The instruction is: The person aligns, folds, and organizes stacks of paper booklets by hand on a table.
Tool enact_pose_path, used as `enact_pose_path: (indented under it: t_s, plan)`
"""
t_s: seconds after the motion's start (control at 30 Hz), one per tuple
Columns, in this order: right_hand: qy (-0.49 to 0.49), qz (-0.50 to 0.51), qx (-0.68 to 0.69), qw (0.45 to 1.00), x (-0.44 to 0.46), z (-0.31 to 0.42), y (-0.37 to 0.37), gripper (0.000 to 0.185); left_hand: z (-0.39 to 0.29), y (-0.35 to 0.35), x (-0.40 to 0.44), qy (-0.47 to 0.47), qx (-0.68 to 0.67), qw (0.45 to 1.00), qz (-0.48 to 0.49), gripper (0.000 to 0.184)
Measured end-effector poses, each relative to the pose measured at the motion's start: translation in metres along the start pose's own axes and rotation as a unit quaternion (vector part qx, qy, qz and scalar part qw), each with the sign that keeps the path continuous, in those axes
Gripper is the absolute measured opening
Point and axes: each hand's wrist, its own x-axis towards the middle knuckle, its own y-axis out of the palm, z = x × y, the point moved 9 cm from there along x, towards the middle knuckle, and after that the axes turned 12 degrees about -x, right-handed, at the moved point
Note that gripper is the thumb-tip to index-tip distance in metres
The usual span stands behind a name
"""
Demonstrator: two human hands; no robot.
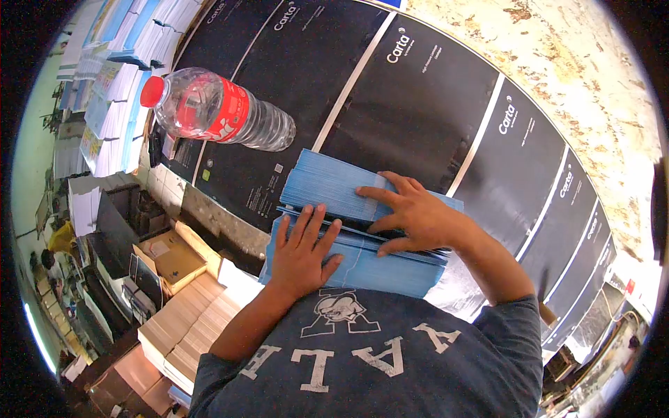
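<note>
Two rows of thin blue-edged booklets or sheets lie side by side on the black table, the far row [327, 182] and the near row [373, 268], with a dark gap between them. My left hand [306, 247] rests on the near row at its left part, fingers spread and fingertips at the gap. Across the right part of the far row lies my right hand [411, 212], its fingers apart and reaching left, the thumb at the gap. Neither hand is closed round anything.
A large plastic bottle [219, 111] with a red cap and label lies on the black table surface [411, 104] at the upper left. Tall stacks of printed paper [115, 125] stand beyond it. Lower left are an open cardboard box [174, 258] and a paper stack [185, 320].
</note>
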Motion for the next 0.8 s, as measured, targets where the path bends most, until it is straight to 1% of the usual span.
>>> enact_pose_path:
  t_s: [0.4, 0.5, 0.57, 0.6, 0.67, 0.8]
  plan:
    - [-0.003, 0.003, 0.009, 1.0, 0.0, -0.002, 0.0, 0.047, -0.001, -0.002, 0.001, -0.002, 0.006, 1.0, -0.001, 0.063]
    - [-0.005, -0.001, 0.017, 1.0, 0.001, -0.001, 0.0, 0.042, -0.001, -0.002, 0.001, -0.001, 0.006, 1.0, 0.0, 0.063]
    - [0.001, -0.017, 0.005, 1.0, 0.001, 0.001, 0.002, 0.035, 0.0, 0.0, 0.0, -0.002, 0.004, 1.0, 0.001, 0.063]
    - [0.001, -0.016, 0.005, 1.0, 0.0, 0.003, 0.002, 0.035, 0.0, 0.0, -0.001, -0.001, 0.01, 1.0, -0.005, 0.063]
    - [-0.013, -0.022, -0.054, 0.998, -0.002, 0.009, 0.001, 0.03, 0.0, 0.001, 0.0, 0.003, 0.016, 1.0, -0.01, 0.064]
    - [0.005, -0.014, -0.03, 0.999, 0.0, 0.007, -0.003, 0.031, -0.001, 0.002, -0.002, 0.007, 0.012, 1.0, -0.008, 0.066]
